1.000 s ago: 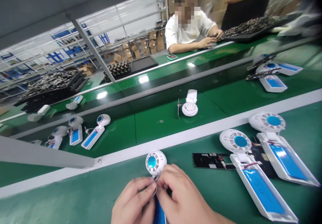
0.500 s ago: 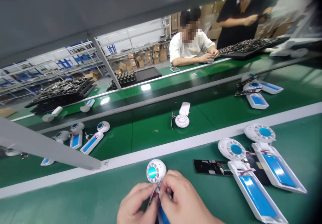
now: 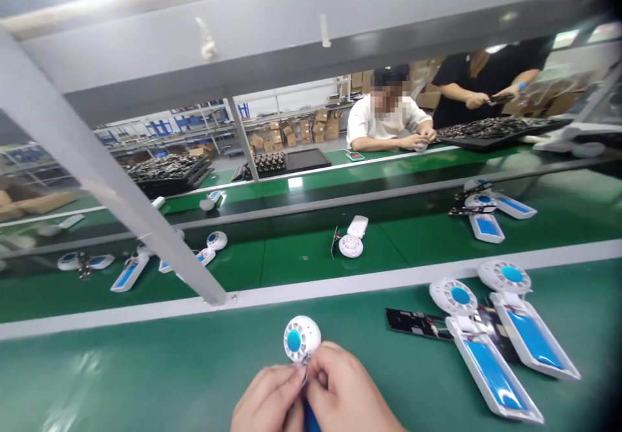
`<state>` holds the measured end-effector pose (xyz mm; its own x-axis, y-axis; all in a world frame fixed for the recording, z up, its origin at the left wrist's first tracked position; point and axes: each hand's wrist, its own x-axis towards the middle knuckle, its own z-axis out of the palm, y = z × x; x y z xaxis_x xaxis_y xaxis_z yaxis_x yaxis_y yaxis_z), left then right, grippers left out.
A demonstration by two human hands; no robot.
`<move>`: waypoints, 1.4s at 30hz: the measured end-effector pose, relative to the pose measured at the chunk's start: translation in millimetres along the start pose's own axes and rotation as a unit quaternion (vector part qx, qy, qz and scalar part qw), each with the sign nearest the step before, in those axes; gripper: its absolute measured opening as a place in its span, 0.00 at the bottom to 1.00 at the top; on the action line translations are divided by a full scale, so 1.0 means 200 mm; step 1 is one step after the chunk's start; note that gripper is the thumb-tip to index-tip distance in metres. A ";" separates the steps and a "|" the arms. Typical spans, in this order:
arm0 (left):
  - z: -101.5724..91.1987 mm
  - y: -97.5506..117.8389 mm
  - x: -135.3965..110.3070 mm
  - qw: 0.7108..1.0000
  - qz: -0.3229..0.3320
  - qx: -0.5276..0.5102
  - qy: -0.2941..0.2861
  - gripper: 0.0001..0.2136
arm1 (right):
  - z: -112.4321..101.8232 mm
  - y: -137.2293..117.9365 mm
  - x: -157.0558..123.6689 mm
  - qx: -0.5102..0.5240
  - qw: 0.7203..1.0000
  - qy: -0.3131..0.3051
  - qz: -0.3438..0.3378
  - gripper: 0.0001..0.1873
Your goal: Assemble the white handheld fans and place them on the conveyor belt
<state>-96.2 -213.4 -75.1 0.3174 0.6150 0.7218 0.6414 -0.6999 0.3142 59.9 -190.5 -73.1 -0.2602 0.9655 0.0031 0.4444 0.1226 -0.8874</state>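
Observation:
A white round fan head (image 3: 301,340) with a blue centre stands just above my hands on the green bench mat (image 3: 146,374). My left hand (image 3: 268,398) and my right hand (image 3: 344,390) pinch together at its neck, and a small thin metal part shows between the fingers. A blue-faced body (image 3: 311,423) runs down under the hands, mostly hidden. To the right lie two similar white units with blue panels (image 3: 490,380) (image 3: 532,340), their wires showing, over a black circuit board (image 3: 418,324).
A white strip (image 3: 369,283) edges the bench, with a green conveyor belt (image 3: 311,257) beyond carrying more fan units. A grey diagonal strut (image 3: 111,186) crosses the left. Two co-workers (image 3: 389,111) (image 3: 481,85) stand behind a far bench with black trays of parts.
The whole view has tilted and drawn back, so the beam overhead shows more. My hands stay together at the fan's neck, and the thin part seen earlier is now mostly covered.

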 end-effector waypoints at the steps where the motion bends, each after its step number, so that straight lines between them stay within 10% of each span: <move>1: -0.01 0.00 -0.04 1.000 -0.013 0.012 -0.001 0.18 | 0.03 -0.02 0.00 0.012 1.000 -0.009 0.023 0.11; 7: -0.10 0.00 -0.21 0.998 -0.034 0.052 0.008 0.21 | 0.14 -0.10 -0.01 0.081 0.986 -0.090 0.116 0.10; 23: -0.24 -0.01 -0.30 0.985 -0.144 -0.036 -0.082 0.22 | 0.17 -0.21 -0.02 -0.074 0.992 -0.068 0.070 0.11; 27: -0.45 -0.40 -0.14 0.981 -0.143 0.084 -0.105 0.23 | 0.10 -0.14 0.19 -0.003 0.993 -0.083 0.086 0.12; 30: -0.66 -0.86 0.06 0.902 -0.337 0.256 -0.083 0.18 | 0.07 -0.13 0.57 -0.033 0.998 -0.036 0.037 0.11; 35: -0.86 -1.40 0.30 0.832 -0.446 0.312 -0.105 0.17 | 0.05 -0.35 1.14 -0.032 0.997 0.045 -0.046 0.12; 42: -0.94 -1.56 0.27 0.795 -0.501 0.296 -0.171 0.17 | 0.13 -0.27 0.92 -0.001 0.995 0.013 -0.103 0.12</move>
<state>-411.0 -31.1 -18.5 -0.4524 0.8904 0.0501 0.8768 0.4339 0.2075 -34.6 -26.5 -37.0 -0.3234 0.9254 0.1976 0.3861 0.3198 -0.8652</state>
